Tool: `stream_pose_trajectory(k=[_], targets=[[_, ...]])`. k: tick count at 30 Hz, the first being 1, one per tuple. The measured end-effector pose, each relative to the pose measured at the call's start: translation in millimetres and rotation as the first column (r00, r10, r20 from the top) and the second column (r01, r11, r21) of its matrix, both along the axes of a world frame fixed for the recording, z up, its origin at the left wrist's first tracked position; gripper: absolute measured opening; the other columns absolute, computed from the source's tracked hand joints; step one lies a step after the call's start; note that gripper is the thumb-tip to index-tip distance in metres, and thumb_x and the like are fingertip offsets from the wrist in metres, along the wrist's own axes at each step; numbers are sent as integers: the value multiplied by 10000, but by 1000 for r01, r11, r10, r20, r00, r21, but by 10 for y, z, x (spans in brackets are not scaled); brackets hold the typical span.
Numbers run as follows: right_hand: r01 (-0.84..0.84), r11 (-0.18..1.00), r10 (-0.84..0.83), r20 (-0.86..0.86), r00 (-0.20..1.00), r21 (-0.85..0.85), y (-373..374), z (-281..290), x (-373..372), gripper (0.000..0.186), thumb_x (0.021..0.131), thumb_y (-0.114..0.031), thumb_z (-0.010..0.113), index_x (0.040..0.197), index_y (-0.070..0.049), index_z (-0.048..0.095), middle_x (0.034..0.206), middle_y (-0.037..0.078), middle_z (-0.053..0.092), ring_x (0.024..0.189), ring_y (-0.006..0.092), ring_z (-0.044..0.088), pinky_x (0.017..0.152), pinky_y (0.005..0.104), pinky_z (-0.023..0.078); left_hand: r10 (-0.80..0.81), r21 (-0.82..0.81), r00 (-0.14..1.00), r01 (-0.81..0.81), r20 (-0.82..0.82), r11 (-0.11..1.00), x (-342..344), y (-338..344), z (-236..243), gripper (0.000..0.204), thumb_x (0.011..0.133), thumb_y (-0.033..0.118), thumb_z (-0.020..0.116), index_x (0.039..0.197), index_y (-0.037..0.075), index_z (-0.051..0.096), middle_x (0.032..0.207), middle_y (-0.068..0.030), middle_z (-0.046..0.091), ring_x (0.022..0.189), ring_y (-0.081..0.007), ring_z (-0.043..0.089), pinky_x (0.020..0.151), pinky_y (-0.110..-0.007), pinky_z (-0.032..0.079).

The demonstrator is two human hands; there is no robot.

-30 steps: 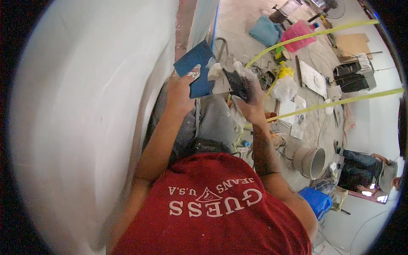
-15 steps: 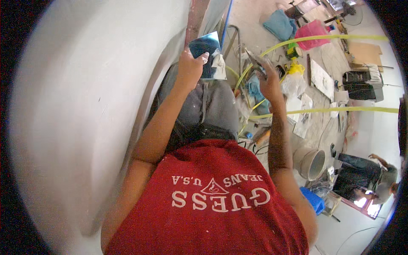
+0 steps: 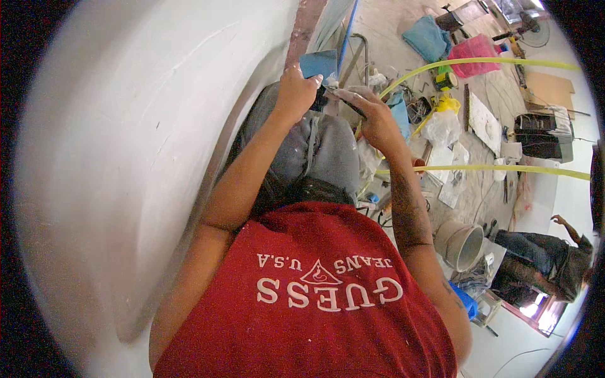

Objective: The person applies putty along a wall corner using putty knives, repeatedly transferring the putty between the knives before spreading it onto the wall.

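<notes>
Looking down, we find the left hand (image 3: 297, 93) grasping a blue plate (image 3: 318, 63) at its lower edge, the thumb laid on its face and the other fingers largely hidden. The plate is held out in front of the person, beyond the grey trousers (image 3: 333, 142) and near the white wall (image 3: 126, 157) on the left. White paste (image 3: 332, 78) sits by its lower right corner. We note the right hand (image 3: 377, 123) with its fingers clenched round a dark tool (image 3: 357, 111), directed toward the paste; we cannot tell whether the two touch. Whitish residue marks the right fingers. On the floor (image 3: 391, 25) to the right we record a grey bucket (image 3: 449, 242), a clear bag (image 3: 441, 128), a white board (image 3: 484, 121), a pink container (image 3: 474, 57) and a blue cloth (image 3: 427, 38). Two yellow strips (image 3: 504, 168) cross that side. Farther off, we observe a fan (image 3: 534, 30) and another person (image 3: 548, 255).
</notes>
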State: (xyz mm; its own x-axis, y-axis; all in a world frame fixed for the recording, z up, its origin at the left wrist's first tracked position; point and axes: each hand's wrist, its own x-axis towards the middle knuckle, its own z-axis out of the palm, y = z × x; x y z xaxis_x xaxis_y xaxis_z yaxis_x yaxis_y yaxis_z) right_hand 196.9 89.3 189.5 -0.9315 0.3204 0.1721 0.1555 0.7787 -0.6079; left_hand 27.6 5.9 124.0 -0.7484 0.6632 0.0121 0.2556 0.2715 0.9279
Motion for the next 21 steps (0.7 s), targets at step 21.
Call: stream_pose_trajectory(k=[21], targets=[[-96,841,212,160,964,-533,244,-113,272,488,701,73,566,1179,-18,532,1100,84,606,1001,199,566,886,319,436,35,87,862,-91,506,992,-266,59,-283,323,702,59,658,979,-68,551,936,-219,606,835,-284,606,691,-366,475]])
